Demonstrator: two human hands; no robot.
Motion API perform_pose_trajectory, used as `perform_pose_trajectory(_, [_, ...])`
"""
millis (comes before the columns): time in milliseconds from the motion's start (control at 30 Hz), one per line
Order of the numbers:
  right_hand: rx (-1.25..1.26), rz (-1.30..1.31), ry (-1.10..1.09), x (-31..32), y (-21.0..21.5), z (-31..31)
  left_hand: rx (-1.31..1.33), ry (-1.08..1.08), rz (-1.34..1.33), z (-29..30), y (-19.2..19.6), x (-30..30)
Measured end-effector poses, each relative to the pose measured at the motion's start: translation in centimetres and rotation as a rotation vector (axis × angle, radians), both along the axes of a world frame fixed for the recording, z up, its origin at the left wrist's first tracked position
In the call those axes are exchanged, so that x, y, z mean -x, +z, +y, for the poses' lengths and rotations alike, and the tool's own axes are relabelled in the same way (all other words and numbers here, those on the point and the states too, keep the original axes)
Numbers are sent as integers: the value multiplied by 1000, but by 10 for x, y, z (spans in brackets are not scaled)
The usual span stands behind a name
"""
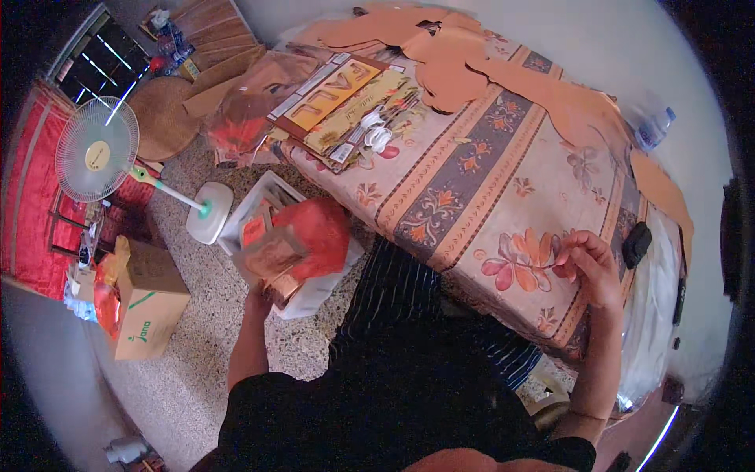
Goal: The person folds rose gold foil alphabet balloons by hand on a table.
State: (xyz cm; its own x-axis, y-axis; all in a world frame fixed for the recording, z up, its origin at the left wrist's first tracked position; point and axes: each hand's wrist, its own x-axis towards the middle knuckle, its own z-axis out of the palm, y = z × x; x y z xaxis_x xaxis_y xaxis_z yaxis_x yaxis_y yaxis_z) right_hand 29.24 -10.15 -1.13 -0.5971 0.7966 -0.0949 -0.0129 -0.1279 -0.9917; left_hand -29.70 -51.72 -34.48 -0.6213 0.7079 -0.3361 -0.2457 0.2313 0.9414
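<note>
My left hand [264, 300] is at the side of a white plastic bin [303, 307] on the floor, closed on a flat copper-coloured packet [277, 253] in clear wrapping. The packet covers most of its fingers. A bright red bag or packet [318, 234] sits right beside it, over the bin; whether my hand also grips this cannot be told. Above the table's near right part, my right hand [591, 267] is raised with loosely bent fingers and nothing visible in them. Below it lies the flower-patterned tablecloth [472, 224].
Orange-brown paper cut-outs [440, 59] stretch along the table's far side. Card packs [346, 102], white cord [377, 134] and a red item in clear plastic [244, 118] lie at its left end. A black object [635, 245] is at right. A fan [98, 153] and a cardboard box [153, 299] stand left.
</note>
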Motion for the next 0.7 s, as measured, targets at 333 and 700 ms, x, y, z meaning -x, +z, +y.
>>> perform_pose_trajectory(333, [-1, -40, -46, -8, -8, 1, 98, 481, -427, 52, 34, 82])
perform_pose_trajectory(700, [-28, 0, -160, 7, 4, -4, 72, -480, 196, 176, 54, -40])
